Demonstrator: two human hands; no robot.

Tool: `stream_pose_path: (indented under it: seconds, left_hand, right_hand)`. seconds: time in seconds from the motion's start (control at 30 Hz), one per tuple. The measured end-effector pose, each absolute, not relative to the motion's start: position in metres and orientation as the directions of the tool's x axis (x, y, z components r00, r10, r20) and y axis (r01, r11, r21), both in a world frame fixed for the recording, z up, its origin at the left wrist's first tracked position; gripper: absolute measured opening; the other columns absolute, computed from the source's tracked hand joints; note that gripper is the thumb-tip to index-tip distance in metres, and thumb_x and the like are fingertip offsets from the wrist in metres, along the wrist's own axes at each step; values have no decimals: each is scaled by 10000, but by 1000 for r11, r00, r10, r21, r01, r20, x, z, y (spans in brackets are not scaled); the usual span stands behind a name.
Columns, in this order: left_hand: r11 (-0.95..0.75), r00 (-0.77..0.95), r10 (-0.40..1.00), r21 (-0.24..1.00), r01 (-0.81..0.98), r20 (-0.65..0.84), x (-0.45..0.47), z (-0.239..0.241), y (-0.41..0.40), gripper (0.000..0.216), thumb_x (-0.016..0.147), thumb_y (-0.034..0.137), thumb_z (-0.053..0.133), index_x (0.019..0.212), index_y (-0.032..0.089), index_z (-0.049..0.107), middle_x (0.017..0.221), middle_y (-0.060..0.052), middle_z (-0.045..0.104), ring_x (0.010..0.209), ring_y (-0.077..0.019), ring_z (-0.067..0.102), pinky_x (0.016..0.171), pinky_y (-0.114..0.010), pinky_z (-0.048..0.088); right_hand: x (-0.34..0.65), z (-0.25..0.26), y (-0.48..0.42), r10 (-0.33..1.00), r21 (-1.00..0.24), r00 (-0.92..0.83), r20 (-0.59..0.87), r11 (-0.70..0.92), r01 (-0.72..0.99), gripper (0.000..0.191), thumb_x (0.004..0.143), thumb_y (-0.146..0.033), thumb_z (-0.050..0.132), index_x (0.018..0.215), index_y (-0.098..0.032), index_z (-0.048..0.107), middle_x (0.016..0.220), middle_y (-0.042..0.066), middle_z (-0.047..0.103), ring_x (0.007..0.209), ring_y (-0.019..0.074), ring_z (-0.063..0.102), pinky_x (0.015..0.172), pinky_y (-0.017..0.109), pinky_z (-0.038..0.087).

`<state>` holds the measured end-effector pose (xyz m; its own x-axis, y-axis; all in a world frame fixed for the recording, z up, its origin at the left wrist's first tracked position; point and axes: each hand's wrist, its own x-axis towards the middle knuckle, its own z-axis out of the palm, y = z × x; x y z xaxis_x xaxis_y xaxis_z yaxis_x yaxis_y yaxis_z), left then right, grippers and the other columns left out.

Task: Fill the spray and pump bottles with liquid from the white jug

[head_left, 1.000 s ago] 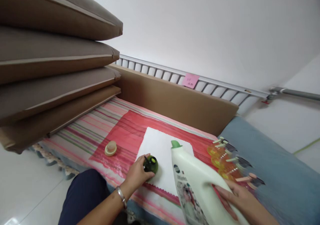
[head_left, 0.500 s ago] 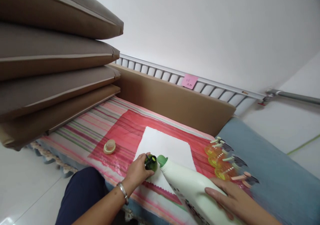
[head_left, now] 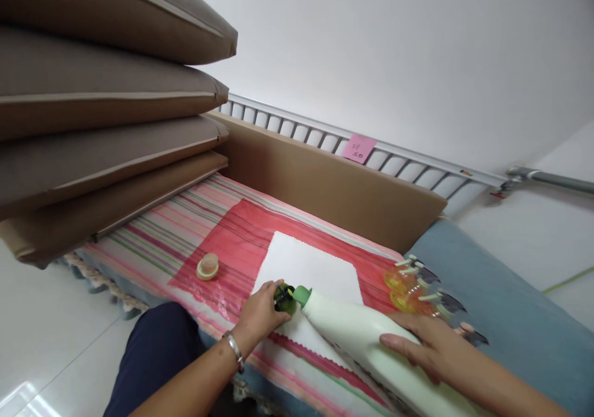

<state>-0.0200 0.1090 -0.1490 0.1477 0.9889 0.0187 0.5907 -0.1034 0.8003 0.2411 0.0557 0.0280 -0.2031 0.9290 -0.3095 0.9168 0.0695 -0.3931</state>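
My left hand [head_left: 265, 312] is closed round a small dark green bottle [head_left: 285, 302] with a black neck, above a white scallop-edged sheet [head_left: 310, 268]. My right hand [head_left: 420, 346] grips a large pale green bottle [head_left: 357, 336] tilted on its side, its green spout end [head_left: 302, 296] pointing left. That spout end meets the small bottle's neck; whether any liquid flows I cannot make out. To the left, a pale round lid with a translucent dome [head_left: 208, 266] sits on the red sheet [head_left: 232, 237].
Several small pump bottles [head_left: 408, 287] with yellow and orange contents stand to the right. Tall stacked brown cushions [head_left: 111, 114] rise at the left. A brown board [head_left: 320, 185] leans before a white radiator [head_left: 297, 129] bearing a pink note [head_left: 359, 148]. Striped cloth [head_left: 180, 219] covers the bed.
The large bottle's spout end has closed the small gap to the small bottle's neck and now overlaps it. The view has shifted slightly. Both hands keep their holds.
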Motion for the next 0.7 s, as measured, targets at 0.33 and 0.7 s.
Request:
stream_pose_path:
  seconds: [0.33, 0.7]
  left_hand:
    - [-90, 140, 990, 793, 602, 6, -18, -148, 110, 744, 612, 301, 723, 1309, 251, 467, 1281, -45, 557, 1095, -250, 572, 926, -287, 426]
    - [-102, 145, 989, 782, 615, 15, -19, -144, 106, 711, 623, 285, 721, 1292, 252, 481, 1314, -41, 537, 1106, -245, 572, 906, -289, 441]
  right_hand:
    - [231, 45, 65, 940, -329, -84, -332, -32, 944, 355, 690, -582, 601, 712, -234, 667, 577, 13, 636, 407, 160, 515, 395, 242, 348]
    - [230, 50, 70, 931, -399, -139, -338, -8, 917, 364, 695, -584, 617, 704, -223, 657, 629, 25, 645, 456, 146, 522, 381, 227, 357]
